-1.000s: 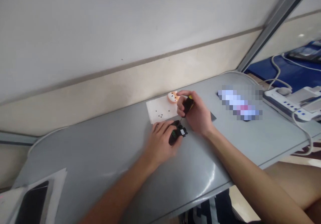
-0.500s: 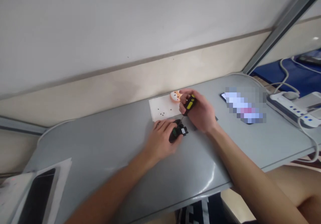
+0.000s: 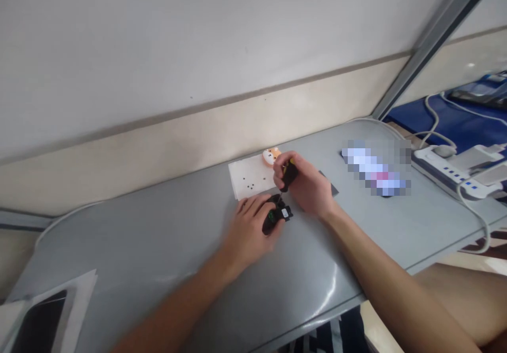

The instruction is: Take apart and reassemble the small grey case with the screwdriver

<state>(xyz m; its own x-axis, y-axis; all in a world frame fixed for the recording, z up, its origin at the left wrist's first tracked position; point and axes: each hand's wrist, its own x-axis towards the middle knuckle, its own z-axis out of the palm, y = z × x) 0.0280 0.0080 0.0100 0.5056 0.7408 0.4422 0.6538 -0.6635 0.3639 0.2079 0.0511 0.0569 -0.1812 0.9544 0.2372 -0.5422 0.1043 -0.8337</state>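
My left hand (image 3: 253, 223) is closed round a small black device (image 3: 273, 221) on the grey desk. A white label and a bit of green circuit board show on the device, but its kind is unclear. In my right hand (image 3: 311, 187) is a black and yellow screwdriver (image 3: 290, 175), held tilted with its thin shaft pointing down at the device. The tip meets the device's upper part, though the exact contact is too small to see. Just behind my left hand lies a white paper (image 3: 241, 172) with several tiny dark screws (image 3: 250, 187) on it.
An orange and white animal-faced object (image 3: 271, 156) sits at the paper's back edge. A dark flat piece (image 3: 329, 183) lies beyond my right hand. Farther right are a lit phone (image 3: 374, 171) and a white power strip (image 3: 451, 171) with cables. A black phone (image 3: 41, 321) rests on papers at front left.
The view has shifted a little to the right. The screwdriver's handle has turned in my right hand, showing less yellow. My left hand keeps its hold on the device.
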